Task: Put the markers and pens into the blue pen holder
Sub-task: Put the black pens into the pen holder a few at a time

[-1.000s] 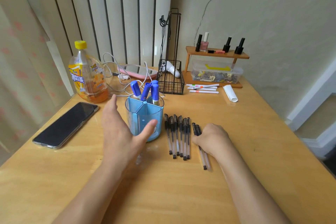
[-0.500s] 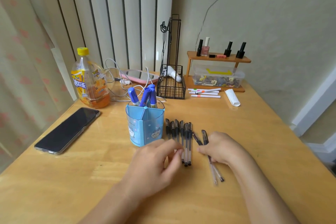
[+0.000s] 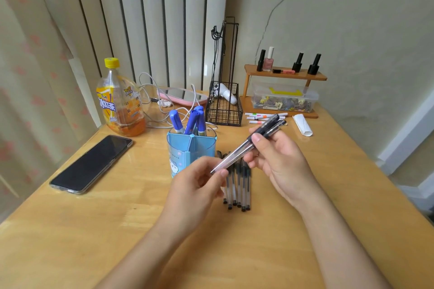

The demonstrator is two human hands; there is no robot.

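Observation:
The blue pen holder [image 3: 187, 150] stands mid-table with three blue-capped markers [image 3: 193, 122] upright in its back compartments. My right hand [image 3: 279, 159] is raised just right of it, shut on two black-capped clear pens [image 3: 249, 145] held tilted, caps up and to the right. My left hand [image 3: 197, 185] pinches the lower ends of those two pens. Several more black pens [image 3: 239, 185] lie in a row on the table below both hands. A few white markers [image 3: 260, 117] with coloured bands lie farther back.
A black phone [image 3: 92, 163] lies at the left, an orange drink bottle [image 3: 119, 101] behind it. A black wire basket [image 3: 224, 108], cables, a pink mirror, a wooden shelf [image 3: 285, 75] with nail polish and a clear box line the back. A white roll [image 3: 303, 124] lies right.
My right hand has lifted two pens off the table and my left hand has come over from the holder to take their lower ends. The view shifted slightly.

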